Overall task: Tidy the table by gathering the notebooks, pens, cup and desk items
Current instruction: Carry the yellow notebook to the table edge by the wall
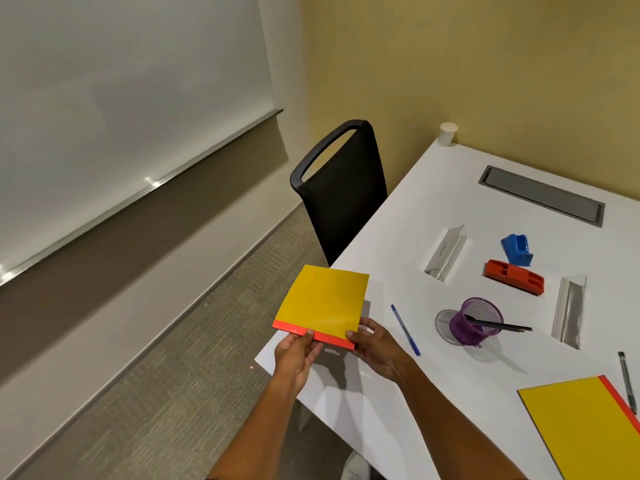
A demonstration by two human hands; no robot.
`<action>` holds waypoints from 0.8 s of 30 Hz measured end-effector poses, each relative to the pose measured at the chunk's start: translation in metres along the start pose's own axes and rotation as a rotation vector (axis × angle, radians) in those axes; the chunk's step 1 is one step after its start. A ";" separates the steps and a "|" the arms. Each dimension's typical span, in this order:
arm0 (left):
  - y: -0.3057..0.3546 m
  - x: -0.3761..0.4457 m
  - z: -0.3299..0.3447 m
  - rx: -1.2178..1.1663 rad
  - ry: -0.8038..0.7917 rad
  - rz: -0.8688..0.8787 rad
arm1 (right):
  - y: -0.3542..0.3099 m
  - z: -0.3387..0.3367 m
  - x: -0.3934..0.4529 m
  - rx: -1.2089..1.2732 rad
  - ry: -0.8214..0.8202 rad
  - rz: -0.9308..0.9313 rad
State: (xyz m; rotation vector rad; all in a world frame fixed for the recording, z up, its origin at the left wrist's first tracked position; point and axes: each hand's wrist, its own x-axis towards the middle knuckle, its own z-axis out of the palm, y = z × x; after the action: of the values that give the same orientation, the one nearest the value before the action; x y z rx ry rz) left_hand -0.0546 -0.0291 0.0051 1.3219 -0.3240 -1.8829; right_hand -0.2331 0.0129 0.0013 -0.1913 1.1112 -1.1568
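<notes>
I hold a yellow notebook (323, 303) above the near-left corner of the white table (398, 237), left hand (294, 358) and right hand (375, 348) each pinching its red-spine edge between thumb and fingers. A second yellow notebook (585, 424) lies near right; the purple mesh cup (476, 320) lies tipped beside a blue pen (405, 329).

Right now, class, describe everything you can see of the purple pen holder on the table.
The pen holder is a round purple cup of fine wire mesh with a solid rim and base. It looks tipped over, its open mouth facing up and away from the camera. Two dark pencils stick out of the mouth toward the right. It rests on the white table, between the blue pen and a clear plastic sign stand, touching neither. No hand touches it.
</notes>
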 end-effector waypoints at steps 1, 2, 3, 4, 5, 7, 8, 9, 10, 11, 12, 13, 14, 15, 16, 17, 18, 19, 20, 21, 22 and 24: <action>0.005 0.000 -0.004 0.006 -0.005 0.014 | 0.001 0.006 0.001 -0.009 -0.011 0.001; 0.011 0.000 -0.009 0.012 -0.010 0.027 | 0.003 0.014 0.002 -0.022 -0.025 -0.001; 0.018 0.001 -0.015 0.019 -0.014 0.038 | 0.004 0.022 0.003 -0.034 -0.039 -0.004; 0.026 0.002 -0.021 0.024 -0.018 0.048 | 0.005 0.031 0.005 -0.043 -0.052 -0.009; 0.035 0.002 -0.028 0.032 -0.027 0.062 | 0.006 0.041 0.007 -0.041 -0.060 -0.016; 0.053 0.002 -0.045 0.057 -0.041 0.090 | 0.007 0.058 0.013 0.017 -0.053 -0.041; 0.063 0.002 -0.057 0.080 -0.047 0.100 | 0.007 0.067 0.016 0.066 -0.037 -0.056; 0.074 0.001 -0.070 0.107 -0.054 0.109 | 0.008 0.077 0.019 0.111 -0.020 -0.076; 0.086 0.000 -0.084 0.133 -0.064 0.118 | 0.008 0.088 0.022 0.147 0.002 -0.097; 0.096 -0.001 -0.096 0.157 -0.075 0.126 | 0.008 0.095 0.024 0.177 0.025 -0.116; 0.108 -0.002 -0.112 0.178 -0.087 0.136 | 0.011 0.106 0.026 0.198 0.049 -0.130; 0.119 -0.003 -0.128 0.197 -0.100 0.145 | 0.014 0.116 0.029 0.213 0.076 -0.136; 0.131 -0.004 -0.145 0.212 -0.112 0.154 | 0.019 0.127 0.031 0.212 0.097 -0.138; 0.143 -0.005 -0.162 0.224 -0.120 0.163 | 0.025 0.138 0.033 0.194 0.116 -0.133; 0.153 -0.005 -0.177 0.239 -0.123 0.170 | 0.029 0.147 0.035 0.167 0.130 -0.127; 0.164 -0.005 -0.194 0.257 -0.128 0.180 | 0.036 0.159 0.036 0.132 0.137 -0.118; 0.175 -0.005 -0.210 0.279 -0.131 0.192 | 0.043 0.172 0.038 0.096 0.140 -0.108; 0.184 -0.005 -0.226 0.301 -0.129 0.204 | 0.051 0.185 0.040 0.052 0.130 -0.102; 0.194 -0.004 -0.240 0.326 -0.116 0.217 | 0.060 0.199 0.041 0.001 0.119 -0.094; 0.202 -0.003 -0.252 0.349 -0.092 0.228 | 0.067 0.212 0.043 -0.051 0.109 -0.087; 0.211 -0.002 -0.265 0.368 -0.064 0.238 | 0.076 0.226 0.044 -0.102 0.101 -0.080; 0.227 -0.001 -0.286 0.386 -0.016 0.260 | 0.091 0.248 0.050 -0.187 0.086 -0.059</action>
State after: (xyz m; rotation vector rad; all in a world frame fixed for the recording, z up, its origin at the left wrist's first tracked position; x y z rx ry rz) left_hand 0.3006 -0.1117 0.0222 1.4332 -0.8604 -1.6627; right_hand 0.0154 -0.0844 0.0359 -0.3229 1.2979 -1.1213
